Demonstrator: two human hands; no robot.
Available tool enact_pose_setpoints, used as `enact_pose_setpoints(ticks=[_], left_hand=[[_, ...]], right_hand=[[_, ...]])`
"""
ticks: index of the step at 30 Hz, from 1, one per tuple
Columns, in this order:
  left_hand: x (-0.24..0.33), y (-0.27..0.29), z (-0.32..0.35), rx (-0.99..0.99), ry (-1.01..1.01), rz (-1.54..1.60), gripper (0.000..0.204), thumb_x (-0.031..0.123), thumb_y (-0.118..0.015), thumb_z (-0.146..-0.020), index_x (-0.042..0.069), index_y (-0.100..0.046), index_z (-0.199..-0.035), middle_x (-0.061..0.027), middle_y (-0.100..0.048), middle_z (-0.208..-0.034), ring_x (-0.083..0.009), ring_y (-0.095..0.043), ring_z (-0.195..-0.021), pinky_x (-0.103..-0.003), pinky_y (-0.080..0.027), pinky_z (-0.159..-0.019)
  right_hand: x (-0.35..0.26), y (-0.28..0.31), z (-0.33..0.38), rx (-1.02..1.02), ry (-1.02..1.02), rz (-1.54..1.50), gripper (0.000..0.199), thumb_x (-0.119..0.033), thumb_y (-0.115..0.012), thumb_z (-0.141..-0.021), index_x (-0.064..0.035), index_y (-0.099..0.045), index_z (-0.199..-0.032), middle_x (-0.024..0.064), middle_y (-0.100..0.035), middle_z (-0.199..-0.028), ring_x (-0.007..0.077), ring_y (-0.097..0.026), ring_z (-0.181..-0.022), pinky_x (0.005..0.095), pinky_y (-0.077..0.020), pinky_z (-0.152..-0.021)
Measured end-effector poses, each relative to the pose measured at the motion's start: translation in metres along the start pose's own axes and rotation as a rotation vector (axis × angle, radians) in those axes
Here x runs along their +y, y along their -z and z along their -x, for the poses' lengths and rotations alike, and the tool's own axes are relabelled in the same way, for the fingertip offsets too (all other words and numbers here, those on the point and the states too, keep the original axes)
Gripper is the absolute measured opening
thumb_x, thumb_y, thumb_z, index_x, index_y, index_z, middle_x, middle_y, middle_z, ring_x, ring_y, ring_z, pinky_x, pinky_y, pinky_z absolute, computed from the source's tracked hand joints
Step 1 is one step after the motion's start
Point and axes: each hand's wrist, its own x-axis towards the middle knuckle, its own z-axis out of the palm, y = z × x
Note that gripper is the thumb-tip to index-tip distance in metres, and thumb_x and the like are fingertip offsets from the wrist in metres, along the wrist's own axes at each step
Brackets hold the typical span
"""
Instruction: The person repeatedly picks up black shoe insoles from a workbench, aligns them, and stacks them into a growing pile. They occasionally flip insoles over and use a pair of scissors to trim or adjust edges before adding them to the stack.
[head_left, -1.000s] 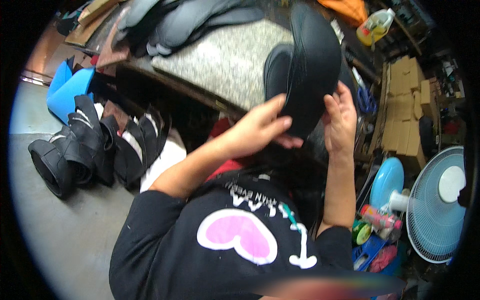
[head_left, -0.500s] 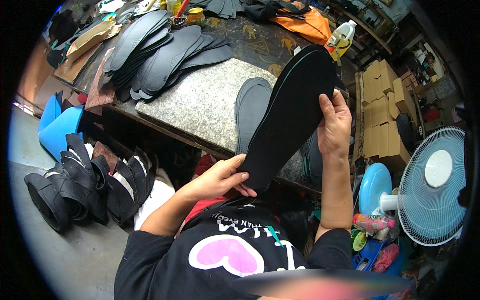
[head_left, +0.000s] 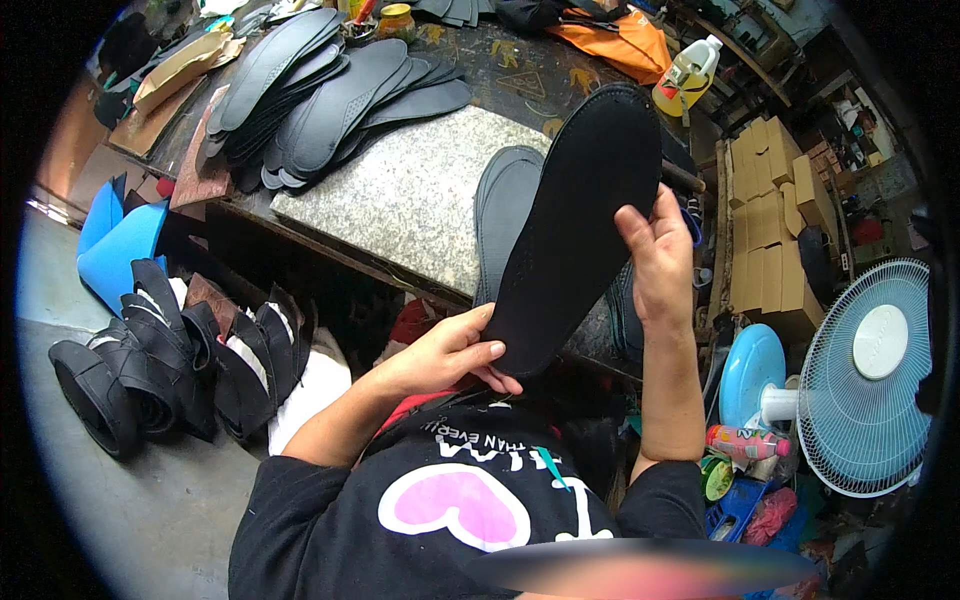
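A large black insole is held up in front of me, its broad end pointing up and to the right. My left hand pinches its narrow lower end between thumb and fingers. Along the right edge, higher up, my right hand grips it, thumb on the dark face and fingertips partly hidden behind. Behind the held piece, dark grey insoles lie on a speckled stone slab. Part of another insole shows to the right, mostly covered by the held one.
Fanned stacks of insoles cover the bench's left side. Rolled black pieces and a blue sheet are at the left. To the right stand a fan, cardboard boxes and a jug of yellow liquid.
The held insole has turned slightly, so its greenish edge no longer shows and its broad end sits a little further left. My right hand has shifted slightly left with it.
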Motion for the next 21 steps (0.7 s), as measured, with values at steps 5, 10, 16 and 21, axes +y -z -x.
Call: enact_pose_setpoints(ticks=[5,10,16,21], left_hand=[[-0.003,0.001,-0.003,-0.011,0.006,-0.044,0.043,0.006,-0.048,-0.097,-0.001,-0.031,-0.136,-0.0170,-0.061,-0.111,-0.0253,-0.068,-0.092,-0.034,-0.058,-0.078],[-0.010,-0.004,-0.017,0.109,-0.261,-0.177,0.040,0.006,-0.054,-0.095,-0.004,-0.040,-0.131,-0.0116,-0.063,-0.109,-0.0131,-0.062,-0.096,-0.027,-0.054,-0.080],[-0.003,-0.008,-0.021,0.166,-0.070,-0.196,0.035,0.010,-0.052,-0.097,-0.004,-0.046,-0.128,-0.0069,-0.064,-0.099,-0.0078,-0.061,-0.087,-0.023,-0.053,-0.072],[0.009,-0.012,-0.014,0.238,-0.048,-0.298,0.042,0.010,-0.052,-0.097,-0.005,-0.040,-0.134,-0.0075,-0.064,-0.091,-0.0101,-0.065,-0.075,-0.023,-0.054,-0.064]], right_hand=[[0.013,-0.002,0.028,0.001,-0.088,0.011,0.044,-0.002,-0.063,-0.087,0.0025,-0.046,-0.127,0.0125,-0.058,-0.120,0.0182,-0.057,-0.110,0.0304,-0.0449,-0.097],[0.020,0.015,0.036,0.061,-0.197,-0.062,0.044,-0.001,-0.063,-0.087,0.0026,-0.046,-0.127,0.0141,-0.059,-0.120,0.0184,-0.059,-0.106,0.0303,-0.0474,-0.094],[0.025,0.019,0.047,0.081,-0.219,-0.167,0.040,-0.004,-0.063,-0.089,0.0034,-0.048,-0.125,0.0136,-0.061,-0.117,0.0168,-0.060,-0.103,0.0297,-0.0484,-0.092],[0.029,0.028,0.052,0.121,-0.141,-0.115,0.041,-0.006,-0.065,-0.089,0.0022,-0.049,-0.125,0.0125,-0.061,-0.117,0.0166,-0.060,-0.104,0.0293,-0.0483,-0.092]])
